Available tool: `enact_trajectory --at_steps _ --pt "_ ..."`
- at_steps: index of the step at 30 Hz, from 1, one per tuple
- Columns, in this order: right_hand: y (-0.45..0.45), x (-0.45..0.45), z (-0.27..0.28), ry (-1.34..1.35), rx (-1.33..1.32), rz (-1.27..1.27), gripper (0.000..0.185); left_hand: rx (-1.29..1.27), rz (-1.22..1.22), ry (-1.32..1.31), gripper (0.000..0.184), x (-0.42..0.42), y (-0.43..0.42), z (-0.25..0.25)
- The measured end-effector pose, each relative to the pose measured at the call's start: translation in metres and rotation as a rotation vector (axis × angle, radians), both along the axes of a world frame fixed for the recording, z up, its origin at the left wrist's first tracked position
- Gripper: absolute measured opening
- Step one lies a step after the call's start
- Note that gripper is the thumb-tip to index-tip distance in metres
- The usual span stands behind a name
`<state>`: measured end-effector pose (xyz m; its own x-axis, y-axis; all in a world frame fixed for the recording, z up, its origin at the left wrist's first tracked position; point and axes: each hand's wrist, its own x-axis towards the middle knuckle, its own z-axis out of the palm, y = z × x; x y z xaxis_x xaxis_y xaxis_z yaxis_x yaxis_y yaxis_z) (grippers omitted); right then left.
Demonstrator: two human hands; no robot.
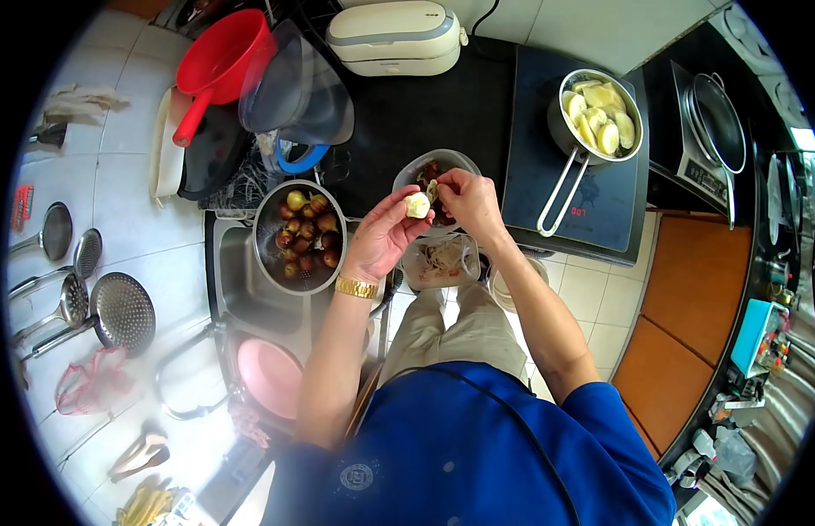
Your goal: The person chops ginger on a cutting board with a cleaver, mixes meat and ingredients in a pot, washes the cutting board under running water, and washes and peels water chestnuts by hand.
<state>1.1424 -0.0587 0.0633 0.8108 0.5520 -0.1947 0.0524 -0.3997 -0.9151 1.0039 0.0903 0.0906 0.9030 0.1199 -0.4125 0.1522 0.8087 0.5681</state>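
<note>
My left hand (380,238), with a gold watch at the wrist, is closed on a pale, mostly peeled chestnut (417,205). Close beside it, my right hand (471,207) pinches a small yellowish-brown piece of peel (432,190). Both hands are over a translucent bowl (458,159) with dark brown shells in it, partly hidden by the fingers. To the left, a metal pot (335,197) at the sink contains several brown chestnuts (308,230), a few of them partly bared to yellow.
A saucepan (589,160) with pale chunks in liquid stands on an induction cooktop (534,114) at right. Below my hands sits a plastic container (418,275) with scraps. A pink basin (271,379) lies in the sink (241,289). A red pan (222,54) and a clear jug (324,110) stand behind.
</note>
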Motion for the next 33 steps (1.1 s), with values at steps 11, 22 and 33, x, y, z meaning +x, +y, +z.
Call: enact_trajectory --at_steps 11,22,33 --pt "-0.003 0.003 0.031 -0.264 0.082 0.193 0.019 0.267 0.095 0.111 0.033 0.005 -0.005 -0.015" --pt "-0.004 0.007 0.044 -0.513 0.133 0.401 0.015 0.395 0.019 0.176 0.031 0.008 -0.003 -0.006" --pt "0.002 0.001 0.014 0.440 0.217 -0.012 0.016 0.101 0.054 0.054 0.033 0.002 0.000 -0.012"
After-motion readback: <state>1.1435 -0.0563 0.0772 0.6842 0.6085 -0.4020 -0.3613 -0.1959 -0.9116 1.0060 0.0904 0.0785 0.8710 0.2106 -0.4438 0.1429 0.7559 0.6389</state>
